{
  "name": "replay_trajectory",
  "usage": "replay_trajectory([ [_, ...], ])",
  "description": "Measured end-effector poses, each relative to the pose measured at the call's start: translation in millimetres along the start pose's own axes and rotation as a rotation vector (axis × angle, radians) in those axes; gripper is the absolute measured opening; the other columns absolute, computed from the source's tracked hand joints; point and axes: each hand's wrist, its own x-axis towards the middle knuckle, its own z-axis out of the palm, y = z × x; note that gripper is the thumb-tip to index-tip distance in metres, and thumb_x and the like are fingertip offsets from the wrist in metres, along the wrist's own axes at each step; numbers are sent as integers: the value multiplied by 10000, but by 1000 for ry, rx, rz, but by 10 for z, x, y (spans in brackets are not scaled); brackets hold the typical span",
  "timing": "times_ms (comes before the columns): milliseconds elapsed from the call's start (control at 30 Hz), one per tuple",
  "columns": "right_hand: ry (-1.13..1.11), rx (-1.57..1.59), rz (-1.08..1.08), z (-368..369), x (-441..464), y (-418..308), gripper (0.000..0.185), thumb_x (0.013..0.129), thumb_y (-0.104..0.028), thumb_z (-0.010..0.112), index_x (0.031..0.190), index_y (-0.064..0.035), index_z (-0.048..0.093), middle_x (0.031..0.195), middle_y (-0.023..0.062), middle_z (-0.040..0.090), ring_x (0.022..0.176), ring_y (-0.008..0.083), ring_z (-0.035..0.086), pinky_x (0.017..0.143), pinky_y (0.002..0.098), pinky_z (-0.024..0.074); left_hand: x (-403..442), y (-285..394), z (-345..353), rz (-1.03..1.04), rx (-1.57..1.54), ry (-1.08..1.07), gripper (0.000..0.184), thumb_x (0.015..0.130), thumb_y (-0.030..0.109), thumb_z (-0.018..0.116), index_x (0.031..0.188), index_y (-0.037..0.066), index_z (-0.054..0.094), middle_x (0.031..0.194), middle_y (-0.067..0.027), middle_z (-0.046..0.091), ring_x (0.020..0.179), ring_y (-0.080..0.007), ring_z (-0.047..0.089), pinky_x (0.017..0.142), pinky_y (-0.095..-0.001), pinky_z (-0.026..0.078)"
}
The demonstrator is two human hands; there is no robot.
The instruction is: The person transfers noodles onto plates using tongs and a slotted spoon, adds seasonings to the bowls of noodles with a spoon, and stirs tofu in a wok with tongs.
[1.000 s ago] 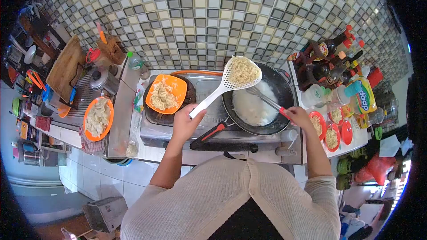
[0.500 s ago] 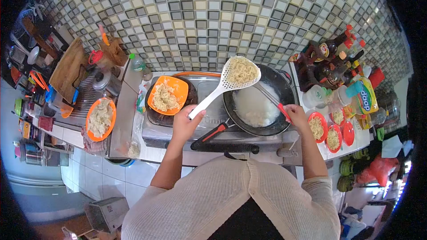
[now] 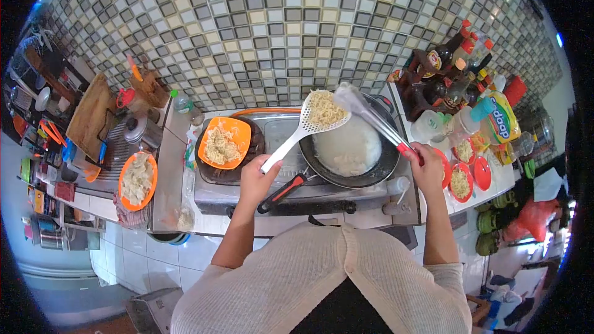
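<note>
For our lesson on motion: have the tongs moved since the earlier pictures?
Yes: against the pan, the tongs have shifted toward the tiled wall, their tips now near the pan's far rim.

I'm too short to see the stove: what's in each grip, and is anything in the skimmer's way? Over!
Left grip: white skimmer. Right grip: tongs. Noodles: piled on skimmer. Possibly in the way: tongs' head, overlapping skimmer's edge; contact unclear.

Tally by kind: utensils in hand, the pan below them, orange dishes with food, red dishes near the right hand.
Skimmer: 1
Tongs: 1
Black pan: 1
Orange dishes: 2
Red dishes: 4, one partly behind the right hand
Total: 9
</note>
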Motion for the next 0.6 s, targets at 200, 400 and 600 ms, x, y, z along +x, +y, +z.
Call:
replay_trajectory([
  [200,22,-80,-157,-104,-66,-153,288,838,-180,683,1071,-19,632,882,152,626,792,322,615,699,387,489,-77,164,62,20,16,-35,220,860,190,706,974,4,677,728,-8,634,663,-52,532,612,-228,442],
  [400,56,-116,-116,-175,-192,-105,341,835,-208,681,1128,-44,624,872,158,614,753,326,616,676,408,495,-141,214,66,22,-26,-49,221,858,177,710,979,-4,673,742,0,632,671,-49,529,614,-223,442],
  [600,168,-9,-53,10,-513,-66,341,833,-249,697,1093,-39,627,893,168,608,784,346,610,697,418,495,-152,101,158,107,35,3,223,856,176,714,957,-16,665,738,14,597,677,-56,503,614,-233,428],
])
